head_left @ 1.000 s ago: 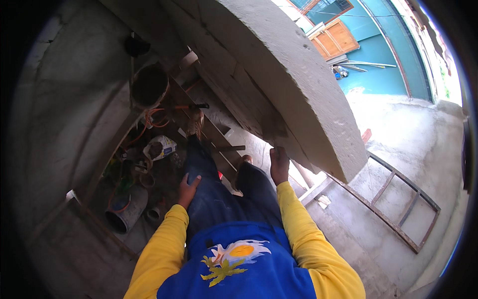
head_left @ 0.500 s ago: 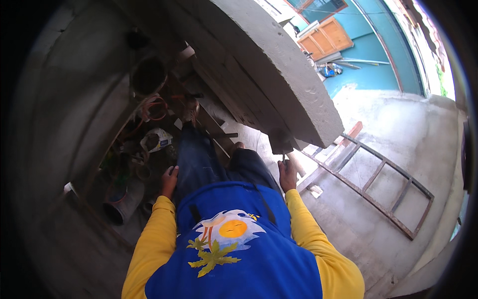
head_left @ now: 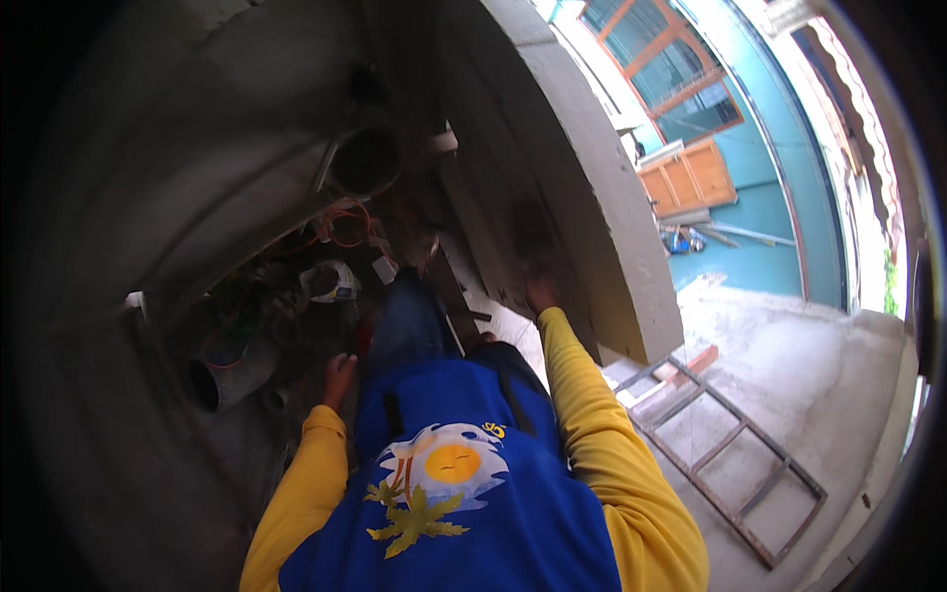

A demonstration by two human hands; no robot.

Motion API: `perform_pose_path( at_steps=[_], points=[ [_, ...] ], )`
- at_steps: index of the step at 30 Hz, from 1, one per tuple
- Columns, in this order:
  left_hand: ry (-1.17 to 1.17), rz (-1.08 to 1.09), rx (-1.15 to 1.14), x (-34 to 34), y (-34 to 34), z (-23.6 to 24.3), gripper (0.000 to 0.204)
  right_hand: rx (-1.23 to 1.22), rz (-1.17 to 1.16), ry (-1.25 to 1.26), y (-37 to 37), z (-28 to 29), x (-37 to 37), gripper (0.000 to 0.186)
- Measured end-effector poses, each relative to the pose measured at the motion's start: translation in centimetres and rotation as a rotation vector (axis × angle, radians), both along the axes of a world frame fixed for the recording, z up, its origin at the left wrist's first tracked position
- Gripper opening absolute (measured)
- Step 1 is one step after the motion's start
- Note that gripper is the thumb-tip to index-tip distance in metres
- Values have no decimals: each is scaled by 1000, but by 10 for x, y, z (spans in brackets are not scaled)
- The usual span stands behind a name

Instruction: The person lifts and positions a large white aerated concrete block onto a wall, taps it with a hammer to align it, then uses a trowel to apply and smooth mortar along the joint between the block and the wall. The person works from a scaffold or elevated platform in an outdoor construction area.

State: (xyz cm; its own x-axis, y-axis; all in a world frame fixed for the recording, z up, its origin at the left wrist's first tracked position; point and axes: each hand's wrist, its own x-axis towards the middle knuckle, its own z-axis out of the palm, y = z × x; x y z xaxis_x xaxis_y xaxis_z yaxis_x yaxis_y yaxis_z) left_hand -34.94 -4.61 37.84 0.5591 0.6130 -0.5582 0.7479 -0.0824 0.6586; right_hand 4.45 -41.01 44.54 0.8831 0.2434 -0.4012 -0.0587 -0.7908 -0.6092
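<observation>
My right hand [head_left: 541, 288] is raised to the side face of a thick grey concrete slab [head_left: 617, 217]. Its fingers are closed round a flat-bladed hand tool [head_left: 534, 237], a dark, blurred shape against the slab in the shadow. The handle is mostly hidden by the hand. Down beside my left thigh hangs my left hand [head_left: 340, 378], its fingers loosely bent and apart, with nothing visible in them.
A rusty metal frame [head_left: 738, 434] lies on the concrete floor at right. In the dark at left are pipes [head_left: 235, 375], a white sack [head_left: 330, 282] and an orange hose [head_left: 347, 225]. A wooden panel [head_left: 691, 180] leans against a turquoise wall behind.
My right hand has moved up and away from me, from below the slab's lower corner to its side face, taking the tool along. The view has shifted; my left hand stays low.
</observation>
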Motion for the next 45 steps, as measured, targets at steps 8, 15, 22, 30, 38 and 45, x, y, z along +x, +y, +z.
perform_pose_path(
  at_steps=[8, 15, 22, 30, 38, 45],
  points=[
    [115, 463, -403, -29, -34, 46, 67, 147, -166, -195, 30, 67, 1, 55],
    [138, 389, -440, -10, -68, 30, 49, 79, -31, -121, 15, 107, -13, 50],
    [-176, 320, -318, 38, -55, -1, 35, 309, 13, -103, 36, 157, 6, 47],
    [-125, 247, -342, 55, -28, 7, 37, 646, -388, -161, 159, 191, 77, 41],
    [45, 420, -357, 27, 3, 0, 34, 630, -563, -421, 271, 120, 185, 48],
    [156, 274, -318, 32, 68, 7, 40, 648, -793, -27, 314, 77, 237, 57]
  ],
)
